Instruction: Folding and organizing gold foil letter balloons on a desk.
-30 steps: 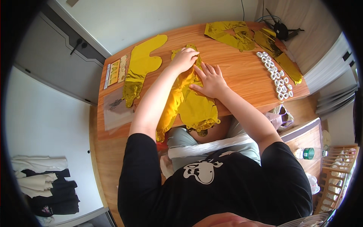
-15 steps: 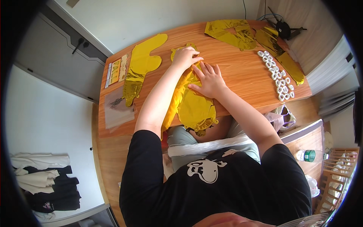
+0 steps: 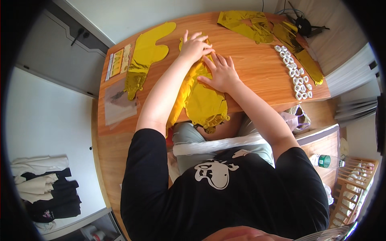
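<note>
both palms flat and spread, my left hand (image 3: 194, 47) and right hand (image 3: 220, 73) side by side on the gold foil balloon (image 3: 203, 100) overhanging the table (image 3: 249, 60) near edge; the overhang may slide off or crease.

gold foil balloon (image 3: 205, 100), flat, overhanging table edge

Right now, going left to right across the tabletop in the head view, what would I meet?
Clear plastic sheet → flat gold foil balloon → left hand → right hand → crumpled gold foil pile → white rings.
</note>
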